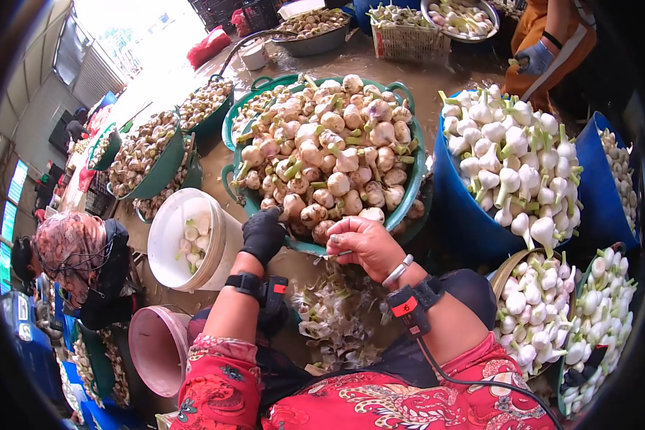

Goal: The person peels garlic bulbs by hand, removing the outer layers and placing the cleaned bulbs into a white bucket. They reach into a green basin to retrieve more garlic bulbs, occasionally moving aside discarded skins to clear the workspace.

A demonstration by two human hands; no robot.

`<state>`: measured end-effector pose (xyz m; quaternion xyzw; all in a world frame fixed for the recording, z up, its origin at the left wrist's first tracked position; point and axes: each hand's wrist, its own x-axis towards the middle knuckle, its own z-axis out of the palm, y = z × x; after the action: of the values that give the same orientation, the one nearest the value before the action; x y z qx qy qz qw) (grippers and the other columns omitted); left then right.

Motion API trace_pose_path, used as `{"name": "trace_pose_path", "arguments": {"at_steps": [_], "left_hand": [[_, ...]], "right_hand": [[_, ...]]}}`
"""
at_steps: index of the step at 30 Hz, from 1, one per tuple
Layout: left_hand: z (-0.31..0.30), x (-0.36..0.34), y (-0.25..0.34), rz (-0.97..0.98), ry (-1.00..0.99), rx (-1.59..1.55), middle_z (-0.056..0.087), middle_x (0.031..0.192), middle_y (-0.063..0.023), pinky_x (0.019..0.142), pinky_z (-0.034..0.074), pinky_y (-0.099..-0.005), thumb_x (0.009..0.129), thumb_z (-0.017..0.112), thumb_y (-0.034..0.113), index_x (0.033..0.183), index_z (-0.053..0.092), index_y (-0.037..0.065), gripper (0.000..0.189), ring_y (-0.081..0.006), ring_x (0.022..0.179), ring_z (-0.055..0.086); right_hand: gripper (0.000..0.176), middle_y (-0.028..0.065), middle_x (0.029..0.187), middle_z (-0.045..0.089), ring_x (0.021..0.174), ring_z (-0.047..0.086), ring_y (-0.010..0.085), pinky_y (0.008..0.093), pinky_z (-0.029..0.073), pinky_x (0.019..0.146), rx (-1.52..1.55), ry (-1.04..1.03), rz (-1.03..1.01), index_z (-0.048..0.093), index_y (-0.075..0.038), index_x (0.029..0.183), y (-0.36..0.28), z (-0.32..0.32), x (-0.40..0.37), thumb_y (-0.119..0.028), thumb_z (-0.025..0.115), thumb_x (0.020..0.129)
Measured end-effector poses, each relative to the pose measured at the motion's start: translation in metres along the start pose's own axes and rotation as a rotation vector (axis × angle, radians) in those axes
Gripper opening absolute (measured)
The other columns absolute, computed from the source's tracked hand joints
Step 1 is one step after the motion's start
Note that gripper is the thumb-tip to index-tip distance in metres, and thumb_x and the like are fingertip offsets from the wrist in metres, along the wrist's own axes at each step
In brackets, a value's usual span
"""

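My left hand [264, 235], in a black glove, is at the near rim of a large green tub [231, 192]. Its fingers are curled against a garlic bulb [292, 205] on the near edge of the heap. The tub is piled high with unpeeled, soil-stained garlic [330, 143]. Just to the right, my bare right hand [368, 247] is closed in a pinch over the same rim. Something small and thin shows at its fingertips, too small to name. Below my hands, a litter of garlic skins and stalk ends [337, 315] lies between my legs.
A white bucket [218, 251] with a few cleaned bulbs stands left, near a pink bucket [150, 351]. Blue tubs [455, 208] of white garlic stand right. Another person [86, 251] sits at left; a co-worker's gloved hand [534, 57] shows at top right.
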<state>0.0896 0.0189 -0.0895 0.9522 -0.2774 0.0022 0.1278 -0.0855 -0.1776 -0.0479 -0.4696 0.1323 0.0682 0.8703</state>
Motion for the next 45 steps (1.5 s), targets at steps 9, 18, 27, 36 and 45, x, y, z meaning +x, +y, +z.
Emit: {"name": "trace_pose_path", "arguments": {"at_steps": [9,18,27,36,45], "left_hand": [[-0.079,-0.104,0.071,-0.158,-0.161,-1.328,0.063,0.094,-0.0054,0.072,0.05,-0.0274,0.09,0.058,0.02,0.113,0.06,0.0,0.031,-0.0132,0.08,0.06],[-0.052,-0.125,0.086,-0.237,-0.104,-1.907,0.062,0.102,-0.0071,0.079,0.048,-0.0289,0.096,0.051,0.027,0.116,0.056,0.0,0.035,-0.0167,0.089,0.06],[-0.048,-0.118,0.082,-0.24,-0.106,-1.671,0.064,0.099,-0.0078,0.075,0.052,-0.0285,0.091,0.057,0.012,0.11,0.059,-0.002,0.024,-0.0147,0.084,0.063],[-0.06,-0.117,0.079,-0.21,-0.176,-1.673,0.064,0.098,-0.0102,0.073,0.055,-0.0343,0.092,0.054,0.018,0.108,0.058,-0.003,0.027,-0.0208,0.084,0.065],[-0.051,-0.114,0.091,-0.208,-0.057,-1.35,0.064,0.08,-0.0057,0.06,0.052,-0.027,0.084,0.057,0.009,0.092,0.064,0.0,0.013,-0.0144,0.069,0.062]], "right_hand": [[0.066,0.0069,0.119,0.052,0.101,0.056,0.0151,0.0257,0.049,0.083,-0.107,-0.113,-0.332,0.045,-0.009,0.132,0.024,0.028,-0.008,0.005,0.063,0.071],[0.061,0.0011,0.11,0.055,0.1,0.056,0.0103,0.0261,0.048,0.086,-0.139,-0.19,-0.328,0.044,-0.006,0.13,0.026,0.038,-0.036,0.001,0.07,0.075],[0.052,0.0066,0.106,0.061,0.093,0.06,0.0134,0.0279,0.051,0.08,0.053,-0.11,-0.228,0.044,0.003,0.127,0.036,0.028,-0.023,-0.01,0.068,0.082],[0.048,0.0084,0.109,0.06,0.093,0.06,0.0137,0.0268,0.051,0.075,0.117,-0.152,-0.212,0.042,0.001,0.129,0.044,0.027,-0.018,-0.015,0.062,0.088],[0.054,0.0008,0.081,0.056,0.066,0.052,0.0082,0.0221,0.044,0.059,0.043,-0.101,-0.241,0.036,-0.002,0.134,0.057,0.027,-0.017,-0.039,0.048,0.096]]}}
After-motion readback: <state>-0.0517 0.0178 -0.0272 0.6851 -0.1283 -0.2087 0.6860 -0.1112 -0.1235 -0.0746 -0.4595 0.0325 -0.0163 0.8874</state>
